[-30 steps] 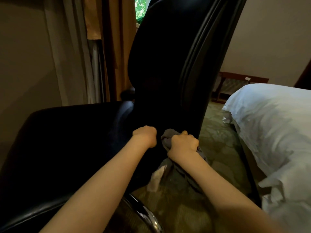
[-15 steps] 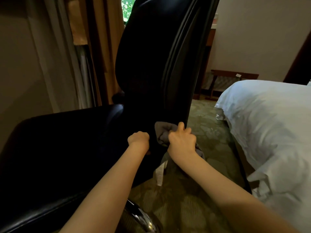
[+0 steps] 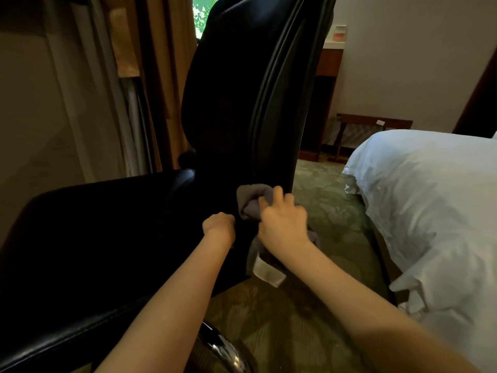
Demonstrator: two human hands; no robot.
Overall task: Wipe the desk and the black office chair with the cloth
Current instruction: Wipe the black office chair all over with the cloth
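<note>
The black office chair [image 3: 242, 90] fills the middle of the view, its tall backrest upright and its seat spreading to the left. My right hand [image 3: 282, 222] grips a grey cloth [image 3: 250, 197] and presses it against the lower edge of the backrest; a pale corner of the cloth hangs below my wrist. My left hand [image 3: 219, 227] is curled into a fist against the backrest's base just left of the cloth; its fingertips are hidden, so what they hold is unclear. The desk is not in view.
A bed with a white duvet [image 3: 430, 200] stands close on the right. Curtains [image 3: 139, 84] hang behind the chair on the left. A wooden luggage rack [image 3: 373, 125] stands by the far wall. Patterned carpet [image 3: 330, 211] lies between chair and bed. The chrome chair base [image 3: 226, 351] shows below.
My right hand has slid the cloth a little upward along the backrest edge and its fingers have spread over the cloth. My left hand stays against the chair base.
</note>
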